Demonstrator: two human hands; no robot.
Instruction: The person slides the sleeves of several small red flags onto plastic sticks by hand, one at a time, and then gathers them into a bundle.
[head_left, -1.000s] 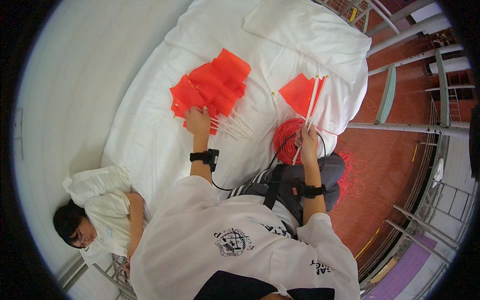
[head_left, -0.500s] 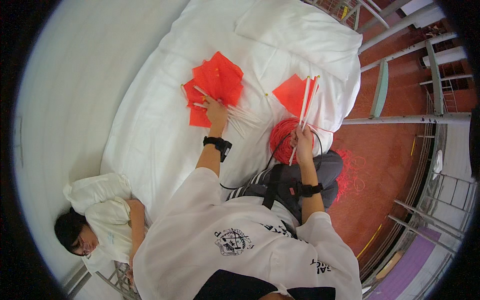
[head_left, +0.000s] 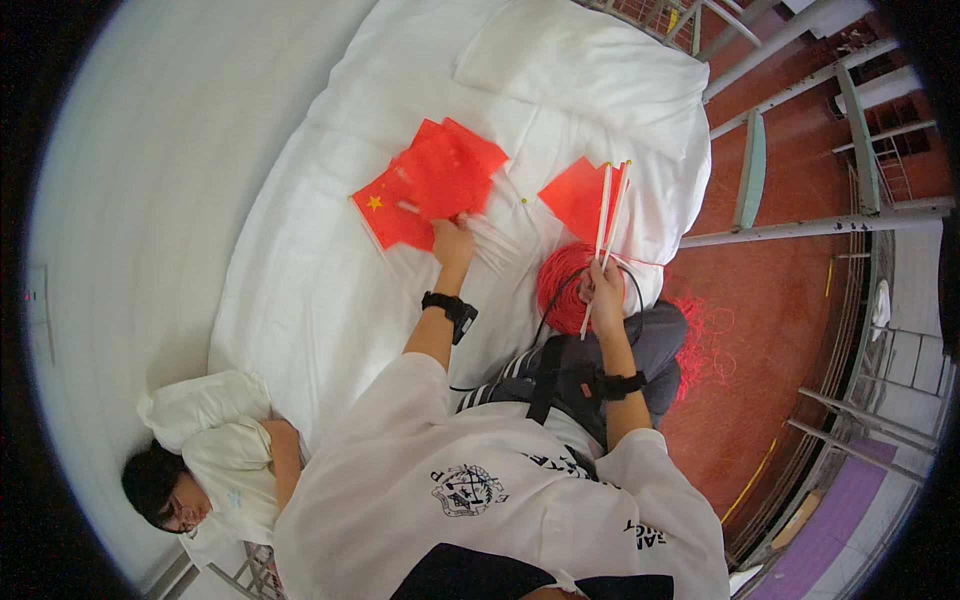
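Left hand (head_left: 452, 243) presses flat on the red flags (head_left: 425, 185) on the bed (head_left: 300, 290), right hand (head_left: 603, 290) clamped on flag sticks (head_left: 606, 225); the loose pile could slide apart.

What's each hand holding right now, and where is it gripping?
Right hand grips the white sticks of small red flags near their lower ends. Left hand rests on the red flag pile; grip unclear.
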